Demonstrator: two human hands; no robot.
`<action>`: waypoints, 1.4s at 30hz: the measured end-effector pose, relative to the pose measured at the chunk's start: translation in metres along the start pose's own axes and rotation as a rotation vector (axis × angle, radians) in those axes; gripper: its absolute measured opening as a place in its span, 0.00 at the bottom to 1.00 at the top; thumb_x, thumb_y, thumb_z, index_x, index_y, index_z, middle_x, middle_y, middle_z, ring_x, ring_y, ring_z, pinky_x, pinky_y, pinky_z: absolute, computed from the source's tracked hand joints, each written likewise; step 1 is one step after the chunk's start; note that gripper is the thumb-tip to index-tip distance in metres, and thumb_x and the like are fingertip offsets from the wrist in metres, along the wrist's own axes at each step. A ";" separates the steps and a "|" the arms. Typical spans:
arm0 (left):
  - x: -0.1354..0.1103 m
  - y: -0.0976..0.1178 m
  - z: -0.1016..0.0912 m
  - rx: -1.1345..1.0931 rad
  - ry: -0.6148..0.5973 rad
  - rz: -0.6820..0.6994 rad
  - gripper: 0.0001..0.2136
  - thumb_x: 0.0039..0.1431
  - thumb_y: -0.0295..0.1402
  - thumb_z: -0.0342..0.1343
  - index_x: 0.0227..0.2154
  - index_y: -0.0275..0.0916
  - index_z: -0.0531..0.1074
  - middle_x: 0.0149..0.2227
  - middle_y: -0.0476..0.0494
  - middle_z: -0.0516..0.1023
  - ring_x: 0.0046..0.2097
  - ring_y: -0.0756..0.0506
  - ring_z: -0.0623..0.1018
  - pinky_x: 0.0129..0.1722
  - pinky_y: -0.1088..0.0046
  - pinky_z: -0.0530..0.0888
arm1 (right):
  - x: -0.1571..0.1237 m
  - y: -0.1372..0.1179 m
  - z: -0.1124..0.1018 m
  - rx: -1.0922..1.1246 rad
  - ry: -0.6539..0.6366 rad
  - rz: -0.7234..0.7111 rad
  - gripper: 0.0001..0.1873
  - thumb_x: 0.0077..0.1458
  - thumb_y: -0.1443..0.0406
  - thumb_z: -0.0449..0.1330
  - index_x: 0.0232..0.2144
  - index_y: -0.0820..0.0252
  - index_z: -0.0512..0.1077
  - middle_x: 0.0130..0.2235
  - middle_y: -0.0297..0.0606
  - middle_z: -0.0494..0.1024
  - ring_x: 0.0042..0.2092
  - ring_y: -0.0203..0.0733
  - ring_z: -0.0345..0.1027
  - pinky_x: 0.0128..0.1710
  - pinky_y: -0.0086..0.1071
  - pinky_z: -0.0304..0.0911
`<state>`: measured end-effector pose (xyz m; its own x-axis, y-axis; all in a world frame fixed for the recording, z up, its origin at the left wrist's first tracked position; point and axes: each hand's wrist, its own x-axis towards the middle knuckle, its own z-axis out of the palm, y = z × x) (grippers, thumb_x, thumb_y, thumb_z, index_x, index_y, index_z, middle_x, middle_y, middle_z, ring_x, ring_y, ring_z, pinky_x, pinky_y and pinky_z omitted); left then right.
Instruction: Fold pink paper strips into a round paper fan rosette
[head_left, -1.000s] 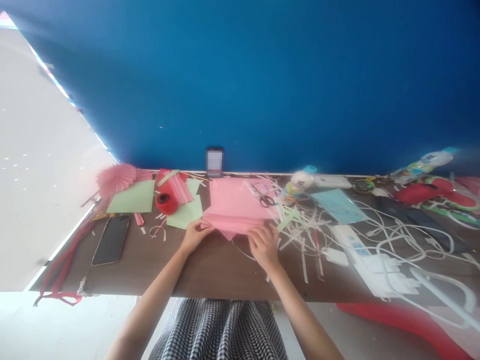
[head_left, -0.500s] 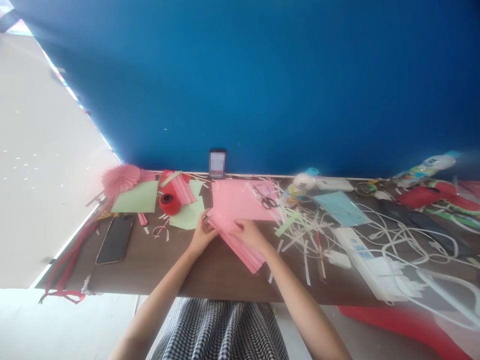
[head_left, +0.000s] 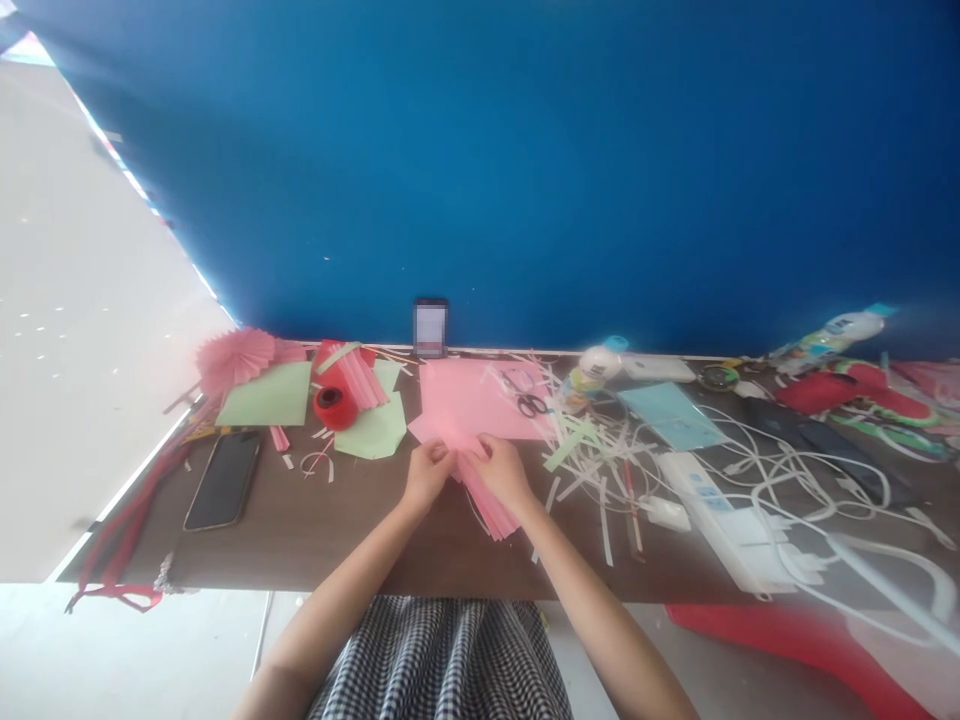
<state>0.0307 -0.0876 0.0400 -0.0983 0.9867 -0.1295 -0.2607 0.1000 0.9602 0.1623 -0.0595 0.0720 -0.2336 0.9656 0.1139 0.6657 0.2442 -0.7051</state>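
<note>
Largest in the view, a blue wall (head_left: 480,180) rose behind a brown worktop (head_left: 322,545). Toward the back of the worktop we noted a flat pink sheet (head_left: 465,385), and well to the right a white power strip (head_left: 709,515) among loose cables. The pleated pink paper (head_left: 491,512) lay slantwise before us, between the hands, its far end over the near edge of the sheet and its near end fanned toward the worktop's front edge. A second earlier it had been held crosswise; since then it had been turned, and the left hand (head_left: 429,472) and right hand (head_left: 502,472) had drawn together about its middle. We judged that the work had passed from squaring the pleats to gathering them there. Each grip was pinching the pleated pink paper between thumb and fingers; the folds beneath the fingertips we could not make out. Smallest, the scissors (head_left: 534,405) rested on the sheet's right part, and a red roll (head_left: 334,408) lay to the left, apart from the hands.
</note>
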 end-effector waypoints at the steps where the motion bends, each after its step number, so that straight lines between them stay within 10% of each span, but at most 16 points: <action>1: 0.000 0.001 0.002 0.019 0.016 0.028 0.11 0.48 0.33 0.55 0.34 0.33 0.71 0.30 0.42 0.78 0.34 0.44 0.77 0.35 0.68 0.74 | -0.001 -0.003 0.000 -0.063 0.025 -0.003 0.08 0.47 0.62 0.53 0.20 0.59 0.64 0.21 0.30 0.67 0.23 0.33 0.56 0.22 0.26 0.47; 24: 0.002 0.032 0.026 -0.010 0.238 0.304 0.16 0.44 0.26 0.56 0.39 0.37 0.73 0.41 0.41 0.76 0.45 0.42 0.74 0.46 0.65 0.69 | -0.012 -0.019 0.017 -0.192 0.485 -0.540 0.16 0.55 0.72 0.47 0.46 0.62 0.65 0.39 0.45 0.71 0.43 0.44 0.63 0.42 0.38 0.62; 42: -0.009 0.019 0.019 -0.408 -0.011 0.179 0.18 0.46 0.28 0.57 0.43 0.36 0.70 0.46 0.39 0.73 0.52 0.40 0.68 0.54 0.60 0.61 | -0.021 -0.016 0.026 -0.326 0.458 -0.613 0.22 0.54 0.75 0.47 0.52 0.61 0.60 0.44 0.47 0.70 0.47 0.47 0.62 0.43 0.41 0.62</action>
<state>0.0447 -0.0926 0.0638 -0.1671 0.9853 0.0347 -0.5980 -0.1293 0.7910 0.1382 -0.0856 0.0632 -0.3568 0.5763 0.7353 0.7028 0.6841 -0.1951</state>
